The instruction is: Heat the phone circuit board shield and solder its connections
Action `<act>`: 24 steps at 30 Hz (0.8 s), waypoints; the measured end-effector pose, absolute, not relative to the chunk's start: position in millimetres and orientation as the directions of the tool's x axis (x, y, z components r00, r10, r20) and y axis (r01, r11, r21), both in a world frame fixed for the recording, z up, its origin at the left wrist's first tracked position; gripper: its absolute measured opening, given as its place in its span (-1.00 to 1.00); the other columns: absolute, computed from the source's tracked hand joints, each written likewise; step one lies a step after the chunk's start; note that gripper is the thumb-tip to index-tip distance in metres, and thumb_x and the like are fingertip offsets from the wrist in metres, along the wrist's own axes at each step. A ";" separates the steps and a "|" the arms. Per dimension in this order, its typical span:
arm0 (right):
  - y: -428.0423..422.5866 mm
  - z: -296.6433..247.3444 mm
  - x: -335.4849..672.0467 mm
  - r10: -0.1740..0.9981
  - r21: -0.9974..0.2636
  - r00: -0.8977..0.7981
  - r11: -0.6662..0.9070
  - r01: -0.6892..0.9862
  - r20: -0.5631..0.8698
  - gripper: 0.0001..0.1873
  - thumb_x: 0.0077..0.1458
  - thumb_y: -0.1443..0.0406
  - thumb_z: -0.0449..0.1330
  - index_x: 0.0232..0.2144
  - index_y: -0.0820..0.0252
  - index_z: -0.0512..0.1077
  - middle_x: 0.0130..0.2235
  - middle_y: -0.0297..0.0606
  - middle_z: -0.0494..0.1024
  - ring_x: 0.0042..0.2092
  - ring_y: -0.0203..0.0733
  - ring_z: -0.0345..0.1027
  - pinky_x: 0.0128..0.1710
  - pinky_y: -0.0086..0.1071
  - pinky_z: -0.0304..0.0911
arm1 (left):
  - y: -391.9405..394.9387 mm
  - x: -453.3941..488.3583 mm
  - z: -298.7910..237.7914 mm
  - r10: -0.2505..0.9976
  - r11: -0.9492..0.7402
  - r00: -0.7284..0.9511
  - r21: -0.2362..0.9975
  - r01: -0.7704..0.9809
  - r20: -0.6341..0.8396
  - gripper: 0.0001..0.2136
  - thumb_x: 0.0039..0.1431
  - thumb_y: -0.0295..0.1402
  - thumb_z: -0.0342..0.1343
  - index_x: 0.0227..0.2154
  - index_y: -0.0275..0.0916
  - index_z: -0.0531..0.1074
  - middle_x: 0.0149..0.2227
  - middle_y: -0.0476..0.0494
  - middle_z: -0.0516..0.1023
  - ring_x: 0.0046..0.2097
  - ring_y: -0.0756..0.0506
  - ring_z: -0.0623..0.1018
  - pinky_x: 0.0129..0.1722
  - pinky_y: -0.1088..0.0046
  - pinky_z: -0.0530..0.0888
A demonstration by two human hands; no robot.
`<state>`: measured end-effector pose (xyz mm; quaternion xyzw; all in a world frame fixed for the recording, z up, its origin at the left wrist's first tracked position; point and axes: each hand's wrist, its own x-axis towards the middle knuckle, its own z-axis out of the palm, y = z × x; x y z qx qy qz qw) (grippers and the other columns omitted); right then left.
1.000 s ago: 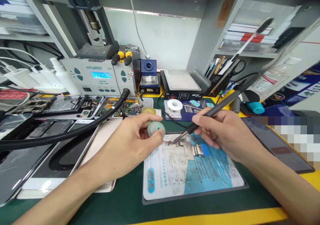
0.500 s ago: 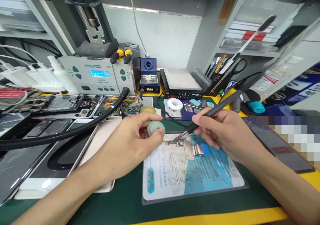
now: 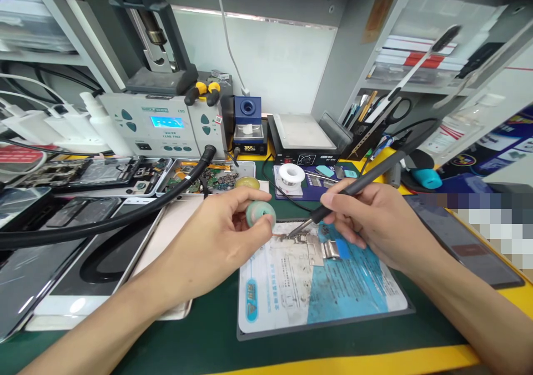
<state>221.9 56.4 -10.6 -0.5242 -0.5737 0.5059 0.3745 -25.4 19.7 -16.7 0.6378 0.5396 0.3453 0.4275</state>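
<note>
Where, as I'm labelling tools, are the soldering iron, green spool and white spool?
Soldering iron (image 3: 366, 180): head view, dark handle.
Green spool (image 3: 255, 213): head view, side face.
White spool (image 3: 286, 171): head view, top face.

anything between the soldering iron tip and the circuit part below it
Possibly the coppery strip beside the green spool in the left hand, reaching towards the iron tip; whether it lies underneath is too small to tell. Nothing else visible intervenes.

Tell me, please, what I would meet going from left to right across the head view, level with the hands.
A white-bordered screen, the left hand holding a green reel, the soldering iron's metal tip, the right hand, then a dark panel.
</note>
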 end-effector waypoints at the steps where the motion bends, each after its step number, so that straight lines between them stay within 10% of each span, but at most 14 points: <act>1: 55.9 -9.8 221.6 0.980 -0.973 -0.169 -0.063 0.221 -0.102 -0.67 0.15 0.09 0.44 -0.49 0.15 0.49 -0.72 -0.44 0.35 -0.71 -0.40 0.10 -0.69 -0.46 -0.02 | 19.8 -25.2 -16.5 0.984 -0.048 0.177 0.918 0.394 -0.024 -0.60 0.26 -0.07 0.21 0.05 -0.20 0.52 -0.48 0.10 0.34 -0.46 0.03 0.30 -0.52 0.51 0.25; 24: 55.7 -10.5 220.4 0.983 -0.975 -0.163 -0.051 0.215 -0.087 -0.67 0.16 0.13 0.44 -0.48 0.15 0.45 -0.72 -0.45 0.37 -0.72 -0.42 0.10 -0.69 -0.46 0.02 | 20.2 -24.4 -13.6 0.985 -0.063 0.172 0.902 0.427 -0.012 -0.56 0.24 -0.05 0.21 0.04 -0.24 0.52 -0.49 0.10 0.33 -0.46 0.02 0.29 -0.51 0.49 0.23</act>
